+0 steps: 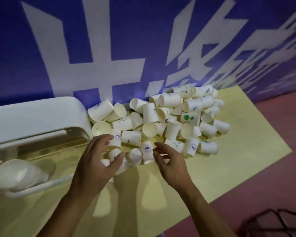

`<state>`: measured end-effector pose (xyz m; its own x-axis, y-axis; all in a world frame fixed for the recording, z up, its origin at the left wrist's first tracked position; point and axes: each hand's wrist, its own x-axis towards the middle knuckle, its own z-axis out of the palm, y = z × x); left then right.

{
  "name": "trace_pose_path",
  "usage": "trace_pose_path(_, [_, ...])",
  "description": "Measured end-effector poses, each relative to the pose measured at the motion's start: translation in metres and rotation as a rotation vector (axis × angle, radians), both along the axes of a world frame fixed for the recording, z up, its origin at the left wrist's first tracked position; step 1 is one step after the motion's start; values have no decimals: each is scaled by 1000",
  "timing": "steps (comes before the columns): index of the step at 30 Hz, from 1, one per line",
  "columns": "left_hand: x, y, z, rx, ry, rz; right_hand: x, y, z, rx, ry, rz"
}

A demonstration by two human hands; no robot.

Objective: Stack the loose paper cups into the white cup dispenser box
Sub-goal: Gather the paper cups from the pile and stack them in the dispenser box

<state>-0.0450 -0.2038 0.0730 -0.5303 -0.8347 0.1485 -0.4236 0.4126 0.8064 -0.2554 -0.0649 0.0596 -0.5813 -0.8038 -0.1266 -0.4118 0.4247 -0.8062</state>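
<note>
Left of my left hand I see the white cup dispenser box (34, 115), with a nested stack of cups (19, 173) lying in its near end. My left hand (97, 161) curves over a few cups at the near edge of the heap of loose paper cups (171, 120); I cannot tell whether it grips one. Just right of it, my right hand (171, 163) hangs loosely curled and empty, and the heap spreads beyond both hands on the yellow table (229, 159).

Head camera looks forward and down, close over the table (212, 170).
</note>
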Motion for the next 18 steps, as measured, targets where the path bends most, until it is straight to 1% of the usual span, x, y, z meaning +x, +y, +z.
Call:
trace_pose_path(2, [-60,6,-4,23,1,-27,-38,17,-1,-6,-3,-23])
trace_pose_path(4, [-118,10,-10,17,-60,-41,-77,32,-5,-16,2,-38])
trace_pose_path(8, [-225,9,-13,-107,-243,-100,-153,56,-12,-23,-19,-86])
trace_pose_path(11, [-296,4,-14,-230,-327,-156,-199,67,-19,-28,-14,-99])
trace_pose_path(14, [-348,-15,-16,-330,-493,-160,-233,74,-26,-20,-27,-106])
trace_pose_path(16, [-365,-36,-19,-340,-627,-145,-250,78,-29,-21,-39,-119])
trace_pose_path(18, [-370,-54,-25,-345,-720,-140,-262,79,-31,-31,-47,-143])
